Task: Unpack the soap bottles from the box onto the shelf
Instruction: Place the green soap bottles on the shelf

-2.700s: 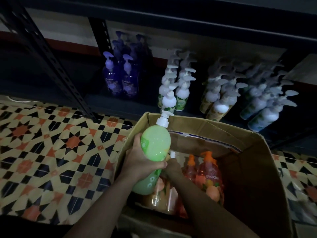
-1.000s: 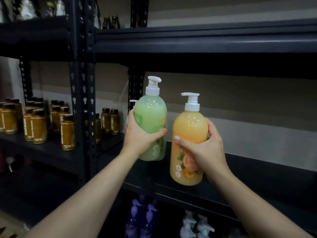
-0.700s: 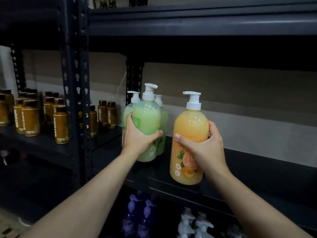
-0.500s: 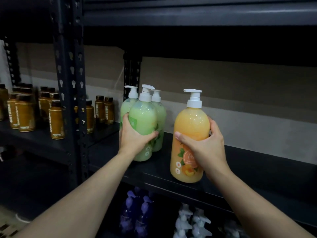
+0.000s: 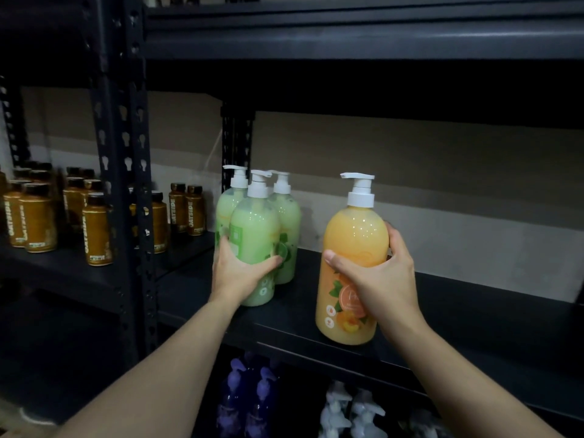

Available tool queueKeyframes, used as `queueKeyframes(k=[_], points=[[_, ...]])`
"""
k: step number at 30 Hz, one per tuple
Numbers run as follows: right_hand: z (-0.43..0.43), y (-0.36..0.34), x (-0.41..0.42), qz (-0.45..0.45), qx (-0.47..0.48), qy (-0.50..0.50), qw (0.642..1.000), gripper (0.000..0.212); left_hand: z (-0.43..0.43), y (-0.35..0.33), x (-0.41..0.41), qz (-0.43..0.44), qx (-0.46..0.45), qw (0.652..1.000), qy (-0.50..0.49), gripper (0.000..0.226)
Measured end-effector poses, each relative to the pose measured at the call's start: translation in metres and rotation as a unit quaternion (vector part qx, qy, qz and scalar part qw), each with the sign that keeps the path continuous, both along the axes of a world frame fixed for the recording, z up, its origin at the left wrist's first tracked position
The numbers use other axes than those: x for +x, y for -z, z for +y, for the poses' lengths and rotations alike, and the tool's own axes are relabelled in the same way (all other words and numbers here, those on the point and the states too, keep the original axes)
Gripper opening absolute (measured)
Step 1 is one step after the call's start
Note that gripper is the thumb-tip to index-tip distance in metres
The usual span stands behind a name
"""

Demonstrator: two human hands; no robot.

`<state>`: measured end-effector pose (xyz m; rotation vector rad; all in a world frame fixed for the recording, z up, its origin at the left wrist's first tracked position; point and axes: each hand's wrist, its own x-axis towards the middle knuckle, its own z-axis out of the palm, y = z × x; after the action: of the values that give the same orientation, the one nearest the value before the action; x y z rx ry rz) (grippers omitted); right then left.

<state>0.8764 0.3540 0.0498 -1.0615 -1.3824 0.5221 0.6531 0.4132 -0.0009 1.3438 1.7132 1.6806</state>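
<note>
The left hand (image 5: 238,270) is wrapped round the lower half of a green soap bottle (image 5: 254,235), thumb across the front label and fingers curled out of sight behind. The bottle is upright with its base on the dark shelf board (image 5: 474,314), toward the board's left end. The right hand (image 5: 380,279) grips an orange soap bottle (image 5: 352,245) round its middle, thumb lying across the front and fingers curled round the far side. This bottle is upright at the board's front edge; whether its base rests on the board or hangs just above it cannot be told.

There are three green bottles in all. The other two green bottles (image 5: 289,216) stand on the board just behind the held one, touching or nearly touching it, all with white pumps. The orange bottle is the only one of its colour.

Beyond the board's left end, past a perforated upright post (image 5: 124,172), brown capped bottles (image 5: 96,229) stand in rows, too dim and overlapped to count. Under the board, two purple pump bottles (image 5: 246,396) show, and beside them at least two pale pump bottles (image 5: 352,412), with blurred ones further along.
</note>
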Motion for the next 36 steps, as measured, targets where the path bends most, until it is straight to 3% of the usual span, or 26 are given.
queueKeyframes(k=[19, 36], points=[[0.075, -0.055, -0.027, -0.018, 0.022, 0.070, 0.997, 0.100, 0.014, 0.020, -0.009, -0.005, -0.027, 0.999, 0.023, 0.101], [0.126, -0.002, -0.051, -0.011, -0.001, 0.050, 0.999, 0.093, 0.014, 0.022, -0.009, -0.002, -0.003, 1.000, 0.019, 0.100]])
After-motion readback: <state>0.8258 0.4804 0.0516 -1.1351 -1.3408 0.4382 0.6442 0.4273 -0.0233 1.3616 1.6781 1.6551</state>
